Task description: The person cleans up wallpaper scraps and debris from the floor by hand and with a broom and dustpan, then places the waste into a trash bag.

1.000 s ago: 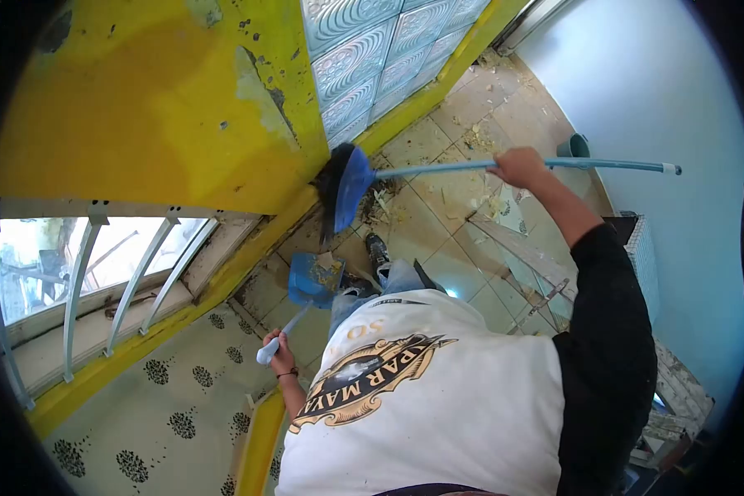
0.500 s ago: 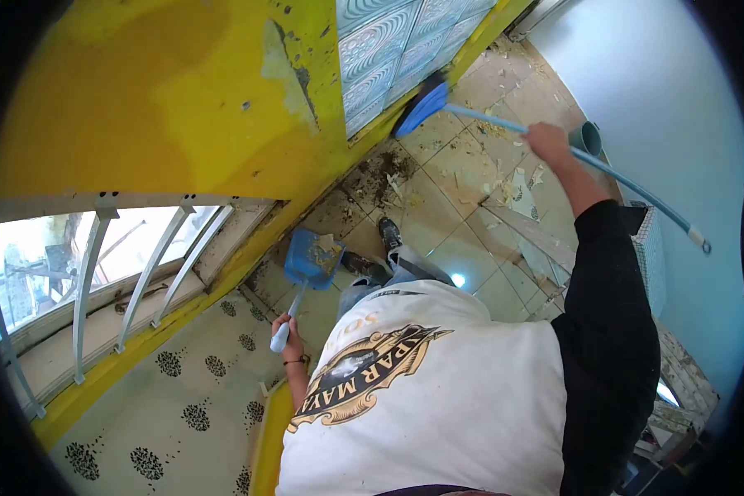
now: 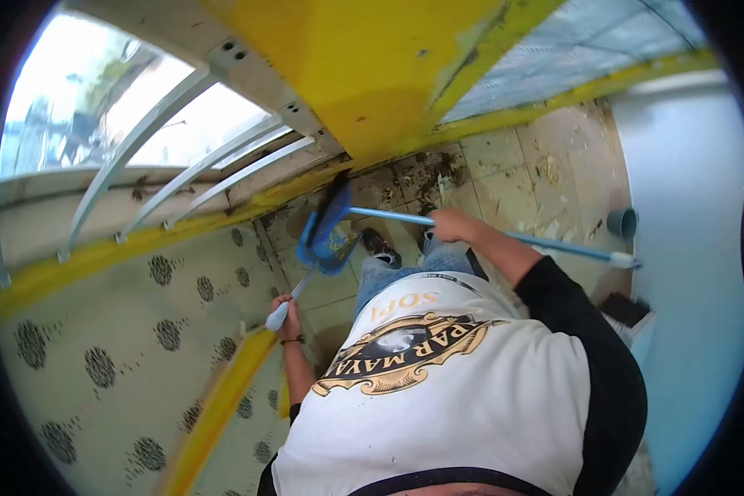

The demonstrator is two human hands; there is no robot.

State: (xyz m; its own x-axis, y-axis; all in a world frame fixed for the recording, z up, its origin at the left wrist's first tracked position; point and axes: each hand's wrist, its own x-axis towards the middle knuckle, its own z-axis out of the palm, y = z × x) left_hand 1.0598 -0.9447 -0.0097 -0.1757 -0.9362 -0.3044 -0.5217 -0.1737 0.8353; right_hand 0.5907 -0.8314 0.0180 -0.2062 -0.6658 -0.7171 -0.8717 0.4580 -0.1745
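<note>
My right hand (image 3: 455, 225) is closed around the light-blue handle of a broom (image 3: 397, 217). Its blue head with dark bristles overlaps the upper part of the blue dustpan (image 3: 332, 263) in this view. My left hand (image 3: 286, 317) grips the dustpan by its pale handle, down by my left side. Pale scraps and debris (image 3: 342, 240) lie in the pan. One of my dark shoes (image 3: 379, 245) stands just right of the pan on the tiled floor.
Dirt and peeled scraps (image 3: 442, 186) litter the tiles along the yellow wall (image 3: 372, 66). A barred window (image 3: 165, 124) is at upper left. Near the pale blue wall (image 3: 690, 190) stands a small green-grey pot (image 3: 622, 222). A yellow edge (image 3: 223, 405) runs at lower left.
My right hand has swung the broom left, from the wall base below the glass blocks to over the dustpan. My left hand still holds the dustpan; the view has turned left.
</note>
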